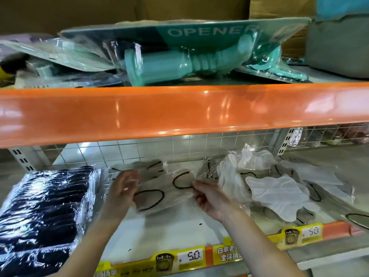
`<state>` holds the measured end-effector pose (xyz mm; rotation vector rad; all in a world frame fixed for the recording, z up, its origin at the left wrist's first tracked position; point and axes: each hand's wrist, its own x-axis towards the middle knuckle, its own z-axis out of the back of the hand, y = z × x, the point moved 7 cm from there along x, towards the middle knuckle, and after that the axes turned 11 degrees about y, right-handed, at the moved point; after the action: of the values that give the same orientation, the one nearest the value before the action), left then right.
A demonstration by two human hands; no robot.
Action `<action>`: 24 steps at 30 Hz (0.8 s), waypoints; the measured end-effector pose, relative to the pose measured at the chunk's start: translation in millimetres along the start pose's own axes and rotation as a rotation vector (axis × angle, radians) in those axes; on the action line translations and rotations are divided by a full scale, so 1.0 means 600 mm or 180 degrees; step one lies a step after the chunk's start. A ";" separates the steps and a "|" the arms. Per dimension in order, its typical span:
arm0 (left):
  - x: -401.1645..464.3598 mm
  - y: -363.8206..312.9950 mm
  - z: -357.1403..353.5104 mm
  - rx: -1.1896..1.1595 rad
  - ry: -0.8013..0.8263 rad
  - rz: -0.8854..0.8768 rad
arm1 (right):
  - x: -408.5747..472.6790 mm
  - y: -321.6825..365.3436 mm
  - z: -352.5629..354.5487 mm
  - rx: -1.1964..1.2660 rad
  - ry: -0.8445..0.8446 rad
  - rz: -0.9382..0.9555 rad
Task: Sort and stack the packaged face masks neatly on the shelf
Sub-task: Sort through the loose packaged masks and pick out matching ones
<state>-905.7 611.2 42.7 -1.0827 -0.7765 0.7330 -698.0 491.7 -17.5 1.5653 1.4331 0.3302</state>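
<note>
Yellow price tags line the shelf edge nearest. At left sits a neat stack of dark wrapped masks. The left hand and right hand both pinch one clear-packaged grey mask with black loops, apparently squaring it. Next it probably needs laying flat. To the right, a loose heap of white masks crowds the space.

I was looking at a shop aisle: orange-edged metal shelving, yellow price tags reading 5.0, and packaged can openers stocked above wrapped goods.
</note>
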 end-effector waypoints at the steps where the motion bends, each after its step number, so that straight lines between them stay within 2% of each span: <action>1: -0.005 0.002 0.006 0.0679 -0.0170 -0.0120 | 0.001 0.001 0.001 0.0040 -0.0048 0.0117; 3: -0.022 -0.001 0.000 0.1536 -0.0258 -0.0376 | 0.002 -0.004 -0.004 0.0230 -0.0076 0.0185; 7: -0.063 -0.023 -0.065 0.2795 0.0183 -0.1166 | 0.006 -0.030 -0.019 0.0654 -0.0078 0.0001; 9: -0.071 -0.008 -0.086 0.3135 0.0335 -0.1334 | 0.004 -0.044 -0.030 0.0805 -0.0063 -0.0114; 11: -0.072 0.005 -0.078 0.3138 0.0162 -0.1358 | 0.001 -0.053 -0.044 0.0565 -0.0025 -0.0091; 12: -0.073 0.010 -0.068 0.3077 0.0041 -0.1313 | -0.002 -0.053 -0.046 0.0052 -0.0081 -0.0020; 15: -0.075 0.025 -0.045 0.2990 -0.0023 -0.1209 | 0.000 -0.029 -0.038 -0.2634 -0.0628 0.0592; 16: -0.076 0.032 -0.041 0.2998 0.0010 -0.1228 | -0.002 -0.021 -0.048 -0.3312 -0.0665 0.0891; 18: -0.077 0.051 -0.032 0.3009 0.0065 -0.1168 | -0.015 -0.026 -0.082 -0.4087 -0.0417 0.1399; 20: -0.076 0.064 -0.023 0.3020 0.0161 -0.0995 | -0.021 -0.056 -0.112 -0.4817 0.0023 0.1612; 22: -0.074 0.081 -0.019 0.3107 0.0246 -0.0817 | -0.015 -0.093 -0.124 -0.5201 0.0422 0.1474; 24: -0.071 0.093 -0.018 0.3106 0.0369 -0.0717 | -0.013 -0.106 -0.129 -0.5526 0.0364 0.1644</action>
<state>-926.7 587.5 -20.9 -0.1468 -0.3403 0.7196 -796.6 511.1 -24.1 0.3542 0.3084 1.4695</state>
